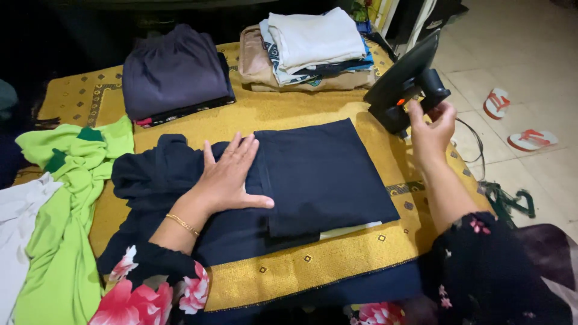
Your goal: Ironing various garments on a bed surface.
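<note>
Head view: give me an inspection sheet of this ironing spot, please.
Surface: yellow patterned mat on the floor.
Job's things: dark navy garment, partly folded; black iron tilted up.
Clutter: green garment, white cloth, purple folded pile, mixed folded stack.
Hands: left hand flat on the navy garment; right hand grips the iron's handle.
Cables: iron cord trails right.
Surroundings: tiled floor, red-strapped sandals.

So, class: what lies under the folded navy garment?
Under the navy garment a pale strip peeks out at its near edge, over the yellow patterned mat. Everything else beneath is covered.
</note>
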